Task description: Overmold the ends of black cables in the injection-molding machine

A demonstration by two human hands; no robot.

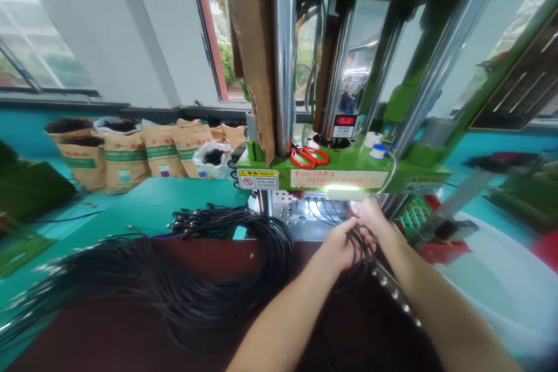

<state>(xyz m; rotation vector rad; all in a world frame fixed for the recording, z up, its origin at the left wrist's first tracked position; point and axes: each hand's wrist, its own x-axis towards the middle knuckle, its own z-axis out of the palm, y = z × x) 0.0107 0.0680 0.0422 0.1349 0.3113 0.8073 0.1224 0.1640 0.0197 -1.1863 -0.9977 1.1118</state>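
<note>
Head view: cables [358, 258] at the press [342, 157]

A black bundle [196, 296] sprawls across the brown table [61, 340]. Farther right, the left hand [340, 246] curls around the cables; the right hand [368, 216] reaches just beyond, fingers bent, its hold unclear. Red scissors [308, 156] lie on the press. Sacks [124, 154] stand back left.

Head-worn view, forward and down, near the green machine [284, 178]
</note>
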